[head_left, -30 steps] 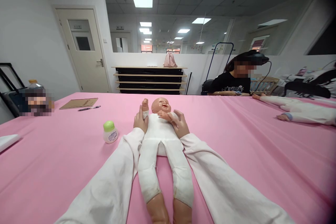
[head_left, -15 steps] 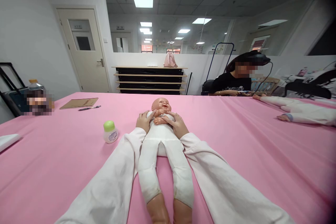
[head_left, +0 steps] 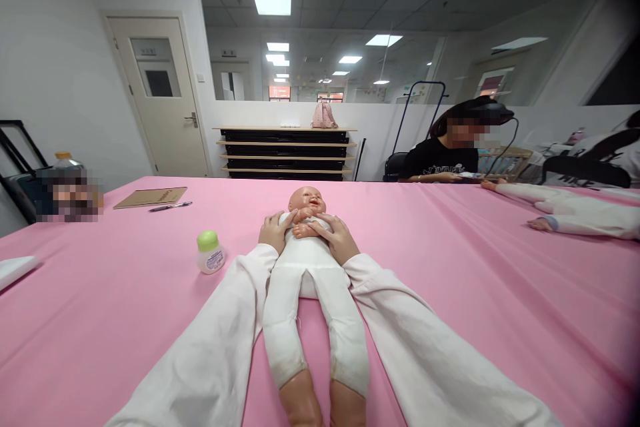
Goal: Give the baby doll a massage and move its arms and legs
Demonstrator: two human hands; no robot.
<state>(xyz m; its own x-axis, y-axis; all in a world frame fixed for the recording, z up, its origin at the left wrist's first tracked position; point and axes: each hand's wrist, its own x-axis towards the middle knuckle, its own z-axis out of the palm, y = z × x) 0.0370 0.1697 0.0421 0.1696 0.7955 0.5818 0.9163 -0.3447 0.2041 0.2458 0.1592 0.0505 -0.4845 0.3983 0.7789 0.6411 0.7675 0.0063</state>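
A baby doll (head_left: 307, 250) with a white cloth body lies on its back, head away from me and legs toward me. Its bare forearms are crossed over its chest. My left hand (head_left: 274, 232) wraps the doll's upper side on the left, the thumb laid over an arm. On the right, my right hand (head_left: 340, 238) clasps the other arm, thumb and fingers close to the doll's small hands. To the left of my left forearm stands a small lotion bottle (head_left: 211, 253) with a green cap. Long white sleeves cover both my arms.
A pink cloth (head_left: 125, 327) covers the table. At the back left lie a brown notebook (head_left: 150, 197) and a pen (head_left: 171, 207). A second doll (head_left: 575, 207) lies at the right. Beyond the table sits a person in black (head_left: 443, 157). A white object (head_left: 17, 271) is at the left edge.
My hands and the doll stay where they were. At the back right, the seated person's hands have shifted slightly.
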